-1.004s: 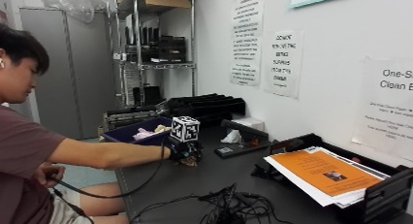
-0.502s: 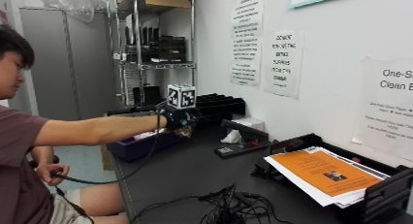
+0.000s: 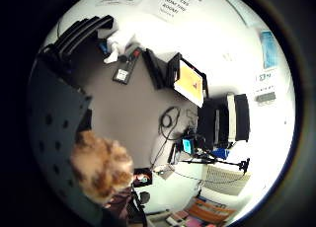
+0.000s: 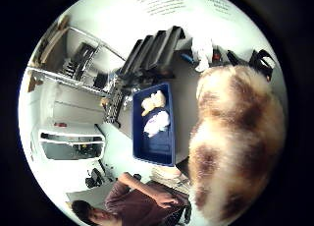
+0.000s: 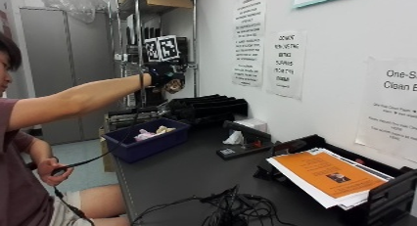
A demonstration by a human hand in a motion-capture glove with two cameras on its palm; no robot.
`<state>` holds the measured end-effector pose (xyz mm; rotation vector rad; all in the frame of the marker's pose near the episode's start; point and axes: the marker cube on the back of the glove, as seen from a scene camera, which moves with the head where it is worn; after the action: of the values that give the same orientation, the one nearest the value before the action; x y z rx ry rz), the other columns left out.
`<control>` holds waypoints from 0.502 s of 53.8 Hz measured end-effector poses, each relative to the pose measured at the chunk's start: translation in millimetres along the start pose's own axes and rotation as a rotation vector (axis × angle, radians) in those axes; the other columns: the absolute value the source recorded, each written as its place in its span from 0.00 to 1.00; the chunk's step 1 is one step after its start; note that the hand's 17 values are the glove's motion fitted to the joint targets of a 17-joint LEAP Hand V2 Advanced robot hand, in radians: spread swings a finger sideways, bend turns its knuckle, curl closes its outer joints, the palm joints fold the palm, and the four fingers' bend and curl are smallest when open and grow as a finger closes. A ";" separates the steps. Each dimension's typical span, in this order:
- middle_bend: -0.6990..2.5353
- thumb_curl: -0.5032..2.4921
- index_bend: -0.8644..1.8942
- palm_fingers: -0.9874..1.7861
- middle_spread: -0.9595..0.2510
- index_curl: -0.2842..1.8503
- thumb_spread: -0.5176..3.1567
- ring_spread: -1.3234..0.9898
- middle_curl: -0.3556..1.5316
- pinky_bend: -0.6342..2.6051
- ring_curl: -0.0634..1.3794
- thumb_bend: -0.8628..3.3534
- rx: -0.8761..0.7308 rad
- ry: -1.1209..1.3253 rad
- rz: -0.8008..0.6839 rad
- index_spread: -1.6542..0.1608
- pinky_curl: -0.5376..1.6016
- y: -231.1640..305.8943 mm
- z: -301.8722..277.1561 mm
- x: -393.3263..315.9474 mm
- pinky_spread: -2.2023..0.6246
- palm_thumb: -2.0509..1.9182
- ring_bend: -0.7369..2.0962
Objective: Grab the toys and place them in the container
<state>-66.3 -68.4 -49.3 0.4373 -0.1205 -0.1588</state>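
Fingers of the gloved right hand are curled around a furry brown-and-cream plush toy, which is held raised in the air at the end of an outstretched arm. Below the fingers, a blue plastic bin is set at the near corner of the dark table; two pale toys are seen lying inside it. Beyond the hand, black stacked trays are placed against the wall. Farther off, an orange-covered stack of papers is propped in a black rack.
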 end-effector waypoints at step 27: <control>0.56 0.49 0.64 0.69 0.64 0.56 0.28 0.40 0.61 0.53 0.51 0.20 0.014 -0.034 -0.270 0.79 0.53 42.8 9.1 -137.2 0.66 0.67 0.64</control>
<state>-196.7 -9.4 -33.9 0.4641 -0.0961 -0.4309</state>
